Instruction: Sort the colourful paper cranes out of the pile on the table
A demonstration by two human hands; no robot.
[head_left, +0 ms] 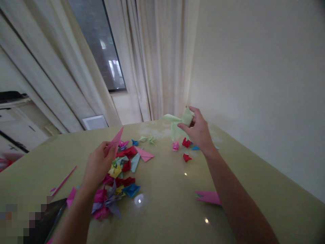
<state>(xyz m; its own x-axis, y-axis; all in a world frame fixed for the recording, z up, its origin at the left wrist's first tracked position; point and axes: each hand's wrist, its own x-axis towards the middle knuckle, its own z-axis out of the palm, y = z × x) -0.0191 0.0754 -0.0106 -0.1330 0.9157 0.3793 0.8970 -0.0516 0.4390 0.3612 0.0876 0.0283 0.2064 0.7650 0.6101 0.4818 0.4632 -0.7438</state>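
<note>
My left hand (98, 162) is closed on a pointed pink folded paper (115, 140), held above the left side of the table. My right hand (196, 128) grips a pale green folded paper (187, 118) between thumb and fingers near the table's far end; its other flaps stick out to the left. Below the left hand lies a pile of colourful origami, with a yellow piece (115, 171), a blue piece (131, 189) and a pink folded triangle (144, 154). Near my right hand sit a small red piece (187, 158) and a small pink piece (175, 146).
A pink folded paper (209, 197) lies partly behind my right forearm. At the left are a thin pink stick (64, 180) and a dark flat object (57, 211). The table (162, 210) meets a wall (266, 84) on the right; curtains (162, 61) hang behind it.
</note>
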